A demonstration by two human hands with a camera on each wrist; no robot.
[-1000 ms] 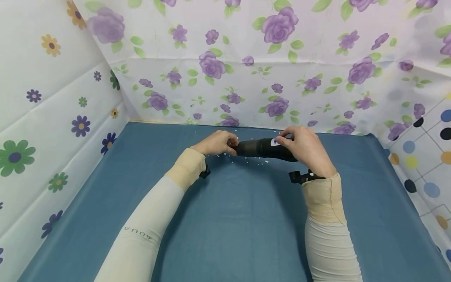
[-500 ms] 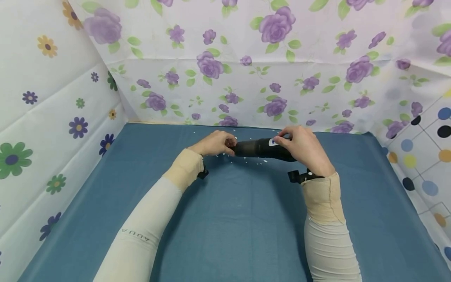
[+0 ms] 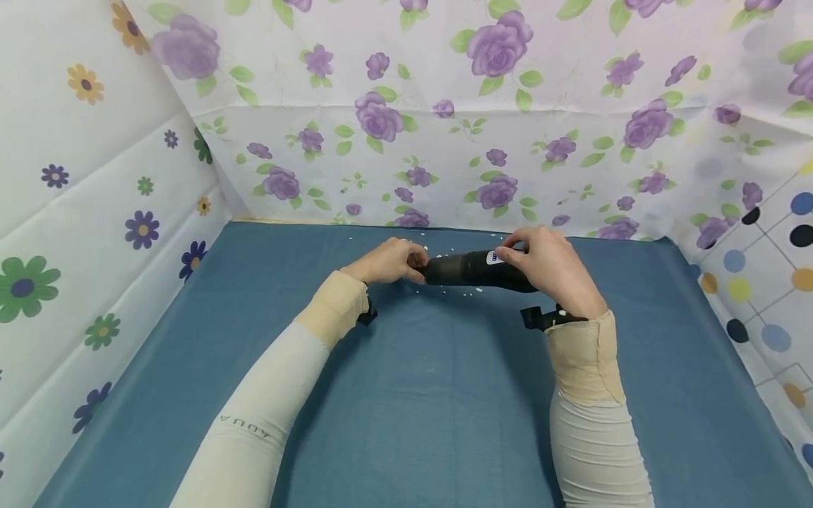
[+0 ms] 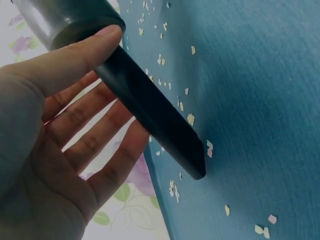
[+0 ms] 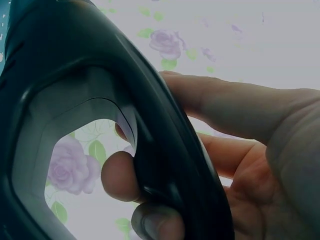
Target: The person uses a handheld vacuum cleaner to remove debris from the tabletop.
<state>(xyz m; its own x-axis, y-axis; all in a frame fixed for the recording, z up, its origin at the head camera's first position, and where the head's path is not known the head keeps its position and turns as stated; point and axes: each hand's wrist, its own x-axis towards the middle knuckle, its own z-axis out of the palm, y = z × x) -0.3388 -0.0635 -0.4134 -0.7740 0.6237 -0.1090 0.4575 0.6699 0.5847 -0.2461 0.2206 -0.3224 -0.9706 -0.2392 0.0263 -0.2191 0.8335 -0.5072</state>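
Note:
A black handheld vacuum cleaner (image 3: 478, 270) lies across the space between both hands, held just above the blue cloth. My right hand (image 3: 551, 264) grips its loop handle (image 5: 165, 130), with fingertips curled through the opening and the thumb on the outer side. At the other end my left hand (image 3: 395, 259) holds the narrow flat nozzle (image 4: 150, 110); its thumb presses where the nozzle meets the smoky barrel, and the fingers lie behind. The nozzle tip points down close to the cloth. Small pale scraps (image 4: 191, 119) are strewn around it.
Blue cloth (image 3: 406, 395) covers the table. A floral curtain (image 3: 444, 162) rises along the back edge, a flower-print sheet (image 3: 114, 212) at the left and a dotted sheet (image 3: 771, 282) at the right. More scraps (image 4: 262, 230) lie past the nozzle tip.
Both hands keep their hold and the vacuum cleaner has barely shifted. Fewer scraps show just below the left hand than one second ago. The head view has moved slightly.

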